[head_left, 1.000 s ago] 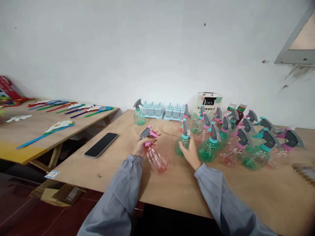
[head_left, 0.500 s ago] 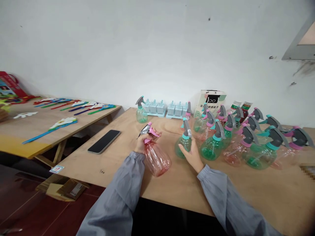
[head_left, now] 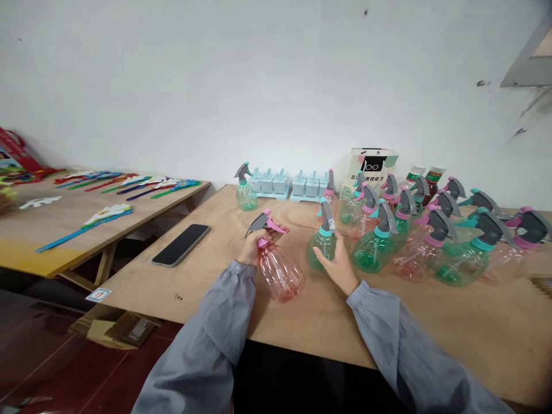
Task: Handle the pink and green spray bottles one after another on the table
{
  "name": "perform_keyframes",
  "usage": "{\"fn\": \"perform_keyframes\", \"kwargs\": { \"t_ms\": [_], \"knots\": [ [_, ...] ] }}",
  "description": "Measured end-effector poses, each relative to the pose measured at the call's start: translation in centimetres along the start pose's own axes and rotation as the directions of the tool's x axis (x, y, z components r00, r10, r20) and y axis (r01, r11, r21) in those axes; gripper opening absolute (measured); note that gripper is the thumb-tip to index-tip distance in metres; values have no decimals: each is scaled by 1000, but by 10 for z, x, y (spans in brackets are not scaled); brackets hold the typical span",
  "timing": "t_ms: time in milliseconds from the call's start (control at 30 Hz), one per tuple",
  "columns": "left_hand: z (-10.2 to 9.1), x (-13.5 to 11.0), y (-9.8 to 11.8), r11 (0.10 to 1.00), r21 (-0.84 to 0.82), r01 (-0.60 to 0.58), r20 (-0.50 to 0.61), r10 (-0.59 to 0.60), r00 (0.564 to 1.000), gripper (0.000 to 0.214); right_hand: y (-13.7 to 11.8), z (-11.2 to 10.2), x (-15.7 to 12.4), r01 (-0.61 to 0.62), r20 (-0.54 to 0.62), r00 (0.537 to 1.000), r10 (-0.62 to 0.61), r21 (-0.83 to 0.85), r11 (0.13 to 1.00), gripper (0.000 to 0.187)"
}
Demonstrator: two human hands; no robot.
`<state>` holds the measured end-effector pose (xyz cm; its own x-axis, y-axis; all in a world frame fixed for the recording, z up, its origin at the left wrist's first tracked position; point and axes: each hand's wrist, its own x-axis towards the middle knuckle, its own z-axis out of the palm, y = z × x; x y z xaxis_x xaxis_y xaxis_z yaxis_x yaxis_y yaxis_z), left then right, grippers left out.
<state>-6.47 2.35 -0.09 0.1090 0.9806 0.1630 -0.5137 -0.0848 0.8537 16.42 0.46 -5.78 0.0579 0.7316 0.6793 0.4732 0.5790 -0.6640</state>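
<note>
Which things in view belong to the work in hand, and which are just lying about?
Likely in the work:
- pink spray bottle, held tilted in the left hand
- green spray bottle, right hand on it
- perhaps the other spray bottles, grouped at right

Apparently just lying about:
- phone
- light-blue moulds
- printed carton
- colourful sticks at left

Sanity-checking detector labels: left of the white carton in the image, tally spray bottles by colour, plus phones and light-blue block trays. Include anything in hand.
Pink spray bottles: 2
Green spray bottles: 2
Phone: 1
Light-blue block trays: 2
Total: 7
</note>
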Motion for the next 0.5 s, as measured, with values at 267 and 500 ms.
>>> {"fn": "perform_keyframes", "kwargs": {
  "t_ms": [267, 500],
  "knots": [
    [6, -2, -1, 1000, -23, 10, 54, -9, 999, 27, -5, 3, -4, 13, 29, 1000, -12, -21, 1000, 64],
    [3, -1, 2, 995, 7, -97, 25, 97, 995, 12, -2, 4, -10, 41, 20, 999, -40, -41, 998, 68]
  ]
}}
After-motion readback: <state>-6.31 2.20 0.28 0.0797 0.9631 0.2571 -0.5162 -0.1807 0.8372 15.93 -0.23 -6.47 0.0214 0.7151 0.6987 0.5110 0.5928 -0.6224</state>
